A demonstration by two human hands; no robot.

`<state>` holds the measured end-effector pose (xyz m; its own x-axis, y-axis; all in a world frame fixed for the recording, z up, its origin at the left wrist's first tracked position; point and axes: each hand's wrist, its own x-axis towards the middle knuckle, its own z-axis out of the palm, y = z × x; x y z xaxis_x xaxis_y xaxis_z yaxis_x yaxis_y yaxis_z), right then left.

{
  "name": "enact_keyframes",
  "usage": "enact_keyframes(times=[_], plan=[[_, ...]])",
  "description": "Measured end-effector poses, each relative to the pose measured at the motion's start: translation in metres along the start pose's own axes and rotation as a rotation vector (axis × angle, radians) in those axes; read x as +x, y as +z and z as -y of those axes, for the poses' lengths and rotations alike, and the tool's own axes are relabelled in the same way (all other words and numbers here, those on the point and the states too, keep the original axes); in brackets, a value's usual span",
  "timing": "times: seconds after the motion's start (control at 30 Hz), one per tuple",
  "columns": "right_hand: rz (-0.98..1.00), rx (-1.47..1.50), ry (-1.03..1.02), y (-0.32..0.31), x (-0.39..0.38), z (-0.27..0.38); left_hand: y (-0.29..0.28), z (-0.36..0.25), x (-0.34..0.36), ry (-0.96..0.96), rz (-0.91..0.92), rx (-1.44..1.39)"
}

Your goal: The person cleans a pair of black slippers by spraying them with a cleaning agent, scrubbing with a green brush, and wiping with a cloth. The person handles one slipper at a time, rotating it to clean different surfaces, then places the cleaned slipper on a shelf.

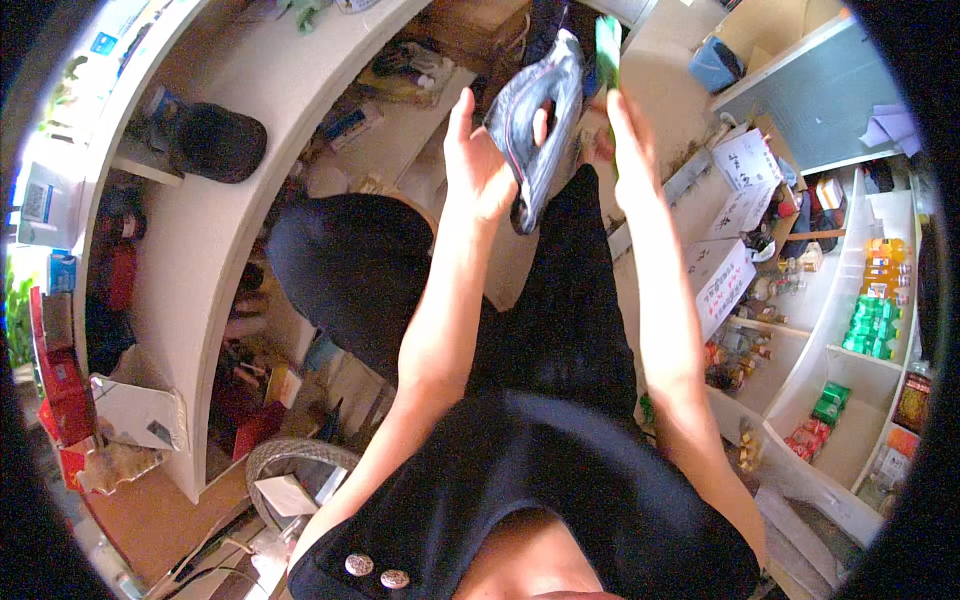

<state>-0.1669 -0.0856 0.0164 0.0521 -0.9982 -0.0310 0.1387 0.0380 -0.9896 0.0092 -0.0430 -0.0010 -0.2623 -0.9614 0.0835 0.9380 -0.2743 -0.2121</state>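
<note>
My left hand (pixel 480 170) is closed on a dark grey-blue, shoe-like item (pixel 558 95) with pointed ends. A thin reddish line runs along its side, and a fingertip shows through the opening in its middle. My right hand (pixel 632 150) grips a slim, green-and-white, stick-like thing (pixel 607 45) that stands up just right of the item. Motion blurs this hand, and its fingers partly hide what it holds. Both hands are raised in front of my knees, a small gap apart.
On the left, a curved pale counter (pixel 190 240) carries a dark cap (pixel 220 142). Shelves (pixel 875 370) with bottles and packs stand at the right, near white handwritten cards (pixel 725 280). A wheel (pixel 290 470) sits at the lower left. Cluttered boxes fill the far side.
</note>
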Motion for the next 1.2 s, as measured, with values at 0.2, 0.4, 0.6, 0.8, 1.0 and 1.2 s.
enact_keyframes(times=[0.2,0.4,0.6,0.8,1.0,1.2], plan=[[0.316,0.275,0.069,-0.007,-0.023,-0.028,-0.005,0.012,0.000,-0.059,0.027,0.041],[0.377,0.420,0.132,-0.012,-0.029,-0.021,0.004,0.032,-0.009,0.038,0.058,0.331],[-0.157,-0.475,-0.727,-0.002,-0.049,-0.003,0.006,0.019,-0.005,0.216,-0.119,0.642],[-0.206,-0.793,-0.651,0.009,-0.047,0.034,0.011,0.040,-0.014,0.240,-0.120,0.761],[-0.170,-0.684,-0.662,-0.001,-0.071,0.015,0.009,0.038,-0.008,0.361,-0.041,0.963],[-0.058,-0.666,-0.514,-0.001,-0.088,0.034,0.007,0.034,-0.019,0.427,-0.065,1.056]])
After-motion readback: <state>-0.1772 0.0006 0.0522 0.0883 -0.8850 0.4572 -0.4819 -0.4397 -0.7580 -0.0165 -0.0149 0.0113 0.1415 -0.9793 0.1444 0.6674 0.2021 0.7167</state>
